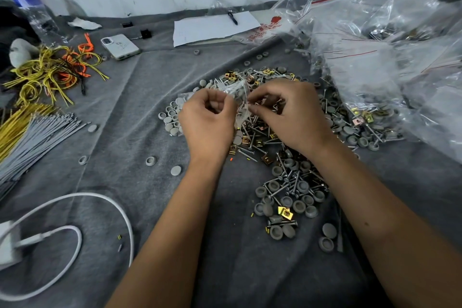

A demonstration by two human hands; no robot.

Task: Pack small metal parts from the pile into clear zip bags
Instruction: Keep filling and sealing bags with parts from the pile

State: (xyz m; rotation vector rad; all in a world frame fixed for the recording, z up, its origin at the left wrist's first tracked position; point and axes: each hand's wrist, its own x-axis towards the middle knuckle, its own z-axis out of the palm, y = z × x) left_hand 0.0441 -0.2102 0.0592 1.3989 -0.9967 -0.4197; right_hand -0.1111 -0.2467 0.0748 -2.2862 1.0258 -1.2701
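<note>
Fingers [226, 104] of the left hand [207, 120] curled, pinching one edge of a small clear zip bag [240, 100]; fingers of the right hand [290, 112] curled likewise, pinching the opposite edge. Bag held just above the pile [282, 157], between the two hands, with a few parts visible inside.

Pile: screws, grey round caps and brass-coloured square clips, loose on the grey cloth [125, 132] covering the worktop, spreading from beyond the hands down toward the person.

Right of the pile: heap of clear zip bags [375, 57], some already holding parts.
Beyond the pile: white paper sheet [212, 26] with a pen [232, 17] on it.
Left of the pile, far side: phone [120, 46]; tangle of yellow and orange wires [52, 70]; plastic bottle [32, 12].
Left of the pile, near side: bundle of grey ties [37, 137]; white charging cable [75, 232].
</note>
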